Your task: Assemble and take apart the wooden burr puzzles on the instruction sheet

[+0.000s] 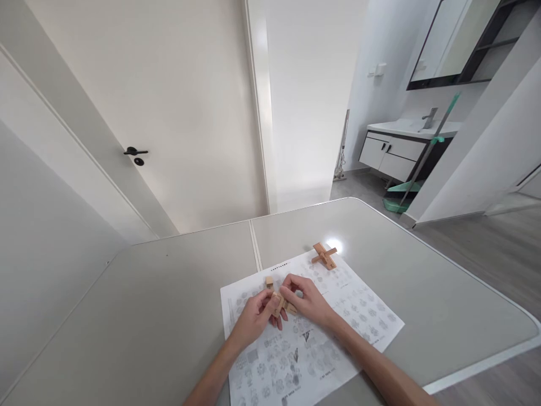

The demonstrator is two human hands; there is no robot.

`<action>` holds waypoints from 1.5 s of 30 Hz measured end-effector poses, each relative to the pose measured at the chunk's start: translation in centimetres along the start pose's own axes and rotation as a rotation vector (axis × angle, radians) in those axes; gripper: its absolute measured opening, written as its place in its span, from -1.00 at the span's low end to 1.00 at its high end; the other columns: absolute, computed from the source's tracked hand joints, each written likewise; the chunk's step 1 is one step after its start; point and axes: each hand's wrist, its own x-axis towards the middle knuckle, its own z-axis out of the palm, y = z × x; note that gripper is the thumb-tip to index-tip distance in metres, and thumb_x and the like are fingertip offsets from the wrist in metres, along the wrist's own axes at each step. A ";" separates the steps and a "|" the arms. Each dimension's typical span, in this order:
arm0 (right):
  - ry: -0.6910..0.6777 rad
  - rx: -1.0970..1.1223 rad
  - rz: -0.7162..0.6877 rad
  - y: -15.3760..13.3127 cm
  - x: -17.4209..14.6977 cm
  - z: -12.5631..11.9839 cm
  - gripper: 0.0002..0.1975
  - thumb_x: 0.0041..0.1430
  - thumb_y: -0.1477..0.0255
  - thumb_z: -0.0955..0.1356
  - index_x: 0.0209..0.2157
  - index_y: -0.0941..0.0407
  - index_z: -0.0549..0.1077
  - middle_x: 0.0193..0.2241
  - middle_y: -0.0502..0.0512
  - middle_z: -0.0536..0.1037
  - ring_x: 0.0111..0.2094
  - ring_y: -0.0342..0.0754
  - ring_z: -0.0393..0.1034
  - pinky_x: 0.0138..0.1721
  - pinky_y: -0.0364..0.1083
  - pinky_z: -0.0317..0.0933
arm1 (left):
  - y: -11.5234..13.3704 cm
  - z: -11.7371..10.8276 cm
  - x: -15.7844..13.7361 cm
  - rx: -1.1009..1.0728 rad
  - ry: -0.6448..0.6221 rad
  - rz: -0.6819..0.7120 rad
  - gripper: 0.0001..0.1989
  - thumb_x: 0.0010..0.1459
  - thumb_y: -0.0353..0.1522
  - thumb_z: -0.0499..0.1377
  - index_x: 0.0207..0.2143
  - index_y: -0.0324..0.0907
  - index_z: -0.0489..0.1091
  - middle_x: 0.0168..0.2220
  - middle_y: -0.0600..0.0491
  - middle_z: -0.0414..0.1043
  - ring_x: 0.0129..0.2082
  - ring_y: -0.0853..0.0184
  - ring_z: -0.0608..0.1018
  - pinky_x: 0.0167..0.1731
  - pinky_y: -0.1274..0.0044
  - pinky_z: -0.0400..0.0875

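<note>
Small wooden puzzle pieces (278,305) are between my two hands, above a printed sheet (355,332). My left hand (256,313) is closed on them from the left, thumb on top. From the right, my right hand (308,299) pinches at the same pieces, its fingers partly hiding them. How the pieces fit together cannot be made out. Just beyond my left fingertips, a small wooden block (269,281) rests on the sheet. A cross-shaped wooden assembly (324,256) lies at the sheet's far right corner.
The sheet lies on a grey table (177,304) with a pale seam and rounded corners. Behind it are a white door (190,113) with a black handle (135,152), and a washbasin cabinet (393,152). A green dustpan (397,204) stands on the floor.
</note>
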 end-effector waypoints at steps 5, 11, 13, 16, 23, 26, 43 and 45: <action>-0.031 0.097 0.046 -0.1 0.0 0.0 -0.61 0.35 0.07 0.32 -0.43 0.05 0.31 -0.60 -0.04 0.52 -0.58 -0.07 0.41 -0.45 -0.08 0.28 | 0.0 0.4 0.0 -0.009 0.012 0.015 -0.62 0.40 -0.06 0.03 -0.21 -0.20 0.37 -0.36 -0.02 0.57 -0.52 0.34 0.59 -0.43 0.52 0.42; -0.027 0.072 0.080 0.3 0.1 -0.3 -0.58 0.27 0.01 0.36 -0.45 0.06 0.36 -0.58 -0.01 0.52 -0.53 -0.03 0.42 -0.44 -0.06 0.29 | -0.4 0.6 0.0 -0.018 0.018 0.001 -0.64 0.38 -0.08 0.09 -0.24 -0.20 0.38 -0.40 0.00 0.57 -0.50 0.34 0.60 -0.42 0.53 0.44; -0.023 0.063 0.079 0.6 0.1 -0.4 -0.57 0.25 -0.01 0.37 -0.44 0.06 0.39 -0.57 0.00 0.53 -0.51 -0.02 0.42 -0.43 -0.06 0.30 | -0.5 0.5 0.0 -0.025 0.019 -0.005 -0.66 0.36 -0.09 0.12 -0.24 -0.20 0.37 -0.39 -0.01 0.57 -0.50 0.33 0.60 -0.42 0.52 0.45; -0.023 0.049 0.073 0.8 0.0 -0.4 -0.57 0.24 -0.02 0.37 -0.43 0.06 0.40 -0.55 0.01 0.53 -0.50 -0.02 0.42 -0.43 -0.06 0.29 | -0.4 0.4 0.0 -0.021 0.017 -0.007 -0.68 0.36 -0.11 0.13 -0.23 -0.20 0.38 -0.39 0.00 0.57 -0.49 0.34 0.60 -0.41 0.52 0.47; -0.022 -0.012 0.046 0.9 0.0 -0.3 -0.59 0.30 0.04 0.35 -0.43 0.07 0.38 -0.59 -0.03 0.47 -0.55 -0.08 0.33 -0.47 -0.10 0.19 | 0.0 0.5 0.0 -0.007 0.010 0.005 -0.68 0.34 -0.11 0.15 -0.21 -0.20 0.42 -0.42 0.01 0.55 -0.43 0.24 0.65 -0.34 0.41 0.59; -0.012 -0.035 0.034 0.8 0.1 -0.2 -0.60 0.31 0.06 0.34 -0.44 0.08 0.38 -0.61 -0.05 0.42 -0.57 -0.11 0.26 -0.51 -0.13 0.11 | -0.2 0.6 0.0 0.006 0.036 0.009 -0.68 0.33 -0.11 0.16 -0.24 -0.19 0.44 -0.44 0.01 0.56 -0.41 0.22 0.66 -0.30 0.38 0.61; 0.022 -0.057 0.023 1.4 0.0 0.2 -0.61 0.33 0.10 0.33 -0.46 0.08 0.34 -0.60 -0.08 0.38 -0.56 -0.14 0.21 -0.51 -0.14 0.08 | 0.3 0.3 -0.2 0.075 0.041 0.015 -0.69 0.33 -0.10 0.14 -0.22 -0.16 0.44 -0.43 0.05 0.58 -0.41 0.23 0.66 -0.29 0.40 0.60; 0.017 -0.055 0.030 1.4 0.0 0.3 -0.61 0.33 0.10 0.33 -0.45 0.08 0.35 -0.59 -0.07 0.40 -0.56 -0.13 0.23 -0.51 -0.14 0.08 | 0.2 0.4 -0.3 0.071 0.039 0.015 -0.70 0.33 -0.11 0.15 -0.22 -0.16 0.44 -0.43 0.04 0.58 -0.41 0.23 0.66 -0.29 0.40 0.59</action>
